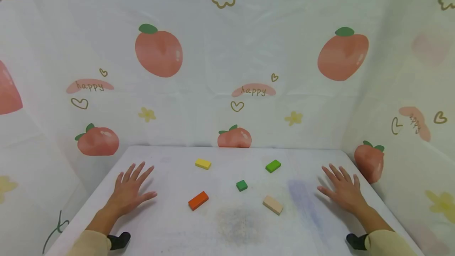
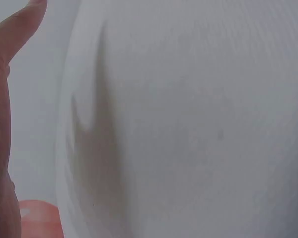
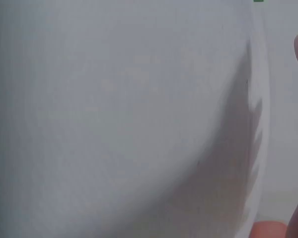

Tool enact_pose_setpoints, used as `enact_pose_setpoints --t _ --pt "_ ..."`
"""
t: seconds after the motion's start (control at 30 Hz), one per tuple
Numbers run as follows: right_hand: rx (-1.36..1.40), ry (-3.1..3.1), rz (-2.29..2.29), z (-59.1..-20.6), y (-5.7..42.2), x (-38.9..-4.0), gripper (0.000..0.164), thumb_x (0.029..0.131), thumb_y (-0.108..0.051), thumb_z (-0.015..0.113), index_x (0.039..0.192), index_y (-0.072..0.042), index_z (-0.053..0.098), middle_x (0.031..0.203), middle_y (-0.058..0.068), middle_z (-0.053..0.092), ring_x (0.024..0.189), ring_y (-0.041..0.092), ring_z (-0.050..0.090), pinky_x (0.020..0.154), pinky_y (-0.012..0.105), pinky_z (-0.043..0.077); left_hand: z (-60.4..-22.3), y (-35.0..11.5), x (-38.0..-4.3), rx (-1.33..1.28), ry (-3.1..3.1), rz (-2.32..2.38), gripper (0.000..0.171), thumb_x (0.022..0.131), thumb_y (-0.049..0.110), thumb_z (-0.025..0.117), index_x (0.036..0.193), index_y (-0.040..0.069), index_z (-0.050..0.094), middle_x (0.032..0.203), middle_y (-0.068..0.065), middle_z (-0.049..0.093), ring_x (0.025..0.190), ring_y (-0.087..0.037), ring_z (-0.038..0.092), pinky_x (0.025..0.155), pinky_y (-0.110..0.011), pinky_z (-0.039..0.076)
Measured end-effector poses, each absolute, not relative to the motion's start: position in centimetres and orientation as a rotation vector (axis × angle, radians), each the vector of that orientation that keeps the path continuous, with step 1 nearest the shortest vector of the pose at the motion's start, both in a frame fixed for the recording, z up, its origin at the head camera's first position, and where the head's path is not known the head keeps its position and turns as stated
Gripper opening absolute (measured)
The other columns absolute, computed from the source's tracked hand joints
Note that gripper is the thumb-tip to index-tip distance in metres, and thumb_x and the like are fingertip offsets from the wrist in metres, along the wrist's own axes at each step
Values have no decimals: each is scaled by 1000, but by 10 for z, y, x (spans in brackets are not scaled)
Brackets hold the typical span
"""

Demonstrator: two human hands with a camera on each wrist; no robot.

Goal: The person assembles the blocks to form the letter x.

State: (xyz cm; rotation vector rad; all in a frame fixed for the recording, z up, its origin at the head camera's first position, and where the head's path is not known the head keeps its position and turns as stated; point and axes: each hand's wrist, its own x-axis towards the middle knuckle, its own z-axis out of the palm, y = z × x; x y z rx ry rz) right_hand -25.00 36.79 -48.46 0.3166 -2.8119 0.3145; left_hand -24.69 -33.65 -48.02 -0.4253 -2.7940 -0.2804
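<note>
Five-fingered and spread, my left hand hovers over the left side of the white table, holding nothing. Over the right side my right hand is spread the same way, also without anything in it. Between them lie small blocks: a red-orange block nearest the left hand, a yellow block farther back, a small dark green block in the middle, a bright green block at the back right and a beige block at the front right. Each wrist view shows part of its hand and a shadow.
The white tabletop has a grey smudge at front centre and a bluish stain to the right. White curtains printed with fruit, flowers and "happy" stand behind and at both sides. A black strap piece sits at the left cuff, another at the right.
</note>
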Motion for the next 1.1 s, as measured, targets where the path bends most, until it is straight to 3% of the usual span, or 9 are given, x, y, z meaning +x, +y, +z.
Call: enact_pose_setpoints --t 0.13,0.5,0.77,1.1 --pt "320 -2765 350 -486 362 -252 79 90 -53 61 151 -13 30 149 26 32 134 50 22 98 75 7 -480 -332 -247 -435 -2777 -325 88 82 58 68 153 22 31 156 -20 23 141 -46 12 102 -71 10" --pt "403 -2601 485 -488 341 -250 74 82 -37 75 140 -5 42 139 29 41 125 52 34 91 72 23 -486 -322 -245 -476 -2763 -406 82 84 54 68 151 19 36 153 -21 28 137 -48 20 102 -68 17" --pt "363 -2663 658 -481 317 -244 76 83 -28 77 144 -3 39 144 31 36 128 52 32 94 73 24 -481 -308 -241 -527 -2728 -496 73 87 46 68 148 15 41 151 -22 33 135 -49 25 99 -69 21" --pt "364 -2736 839 -482 305 -246 80 87 -30 74 150 -4 31 148 29 32 133 51 28 99 68 26 -476 -289 -239 -532 -2752 -606 67 93 44 62 149 15 40 152 -20 33 136 -45 26 99 -71 22"
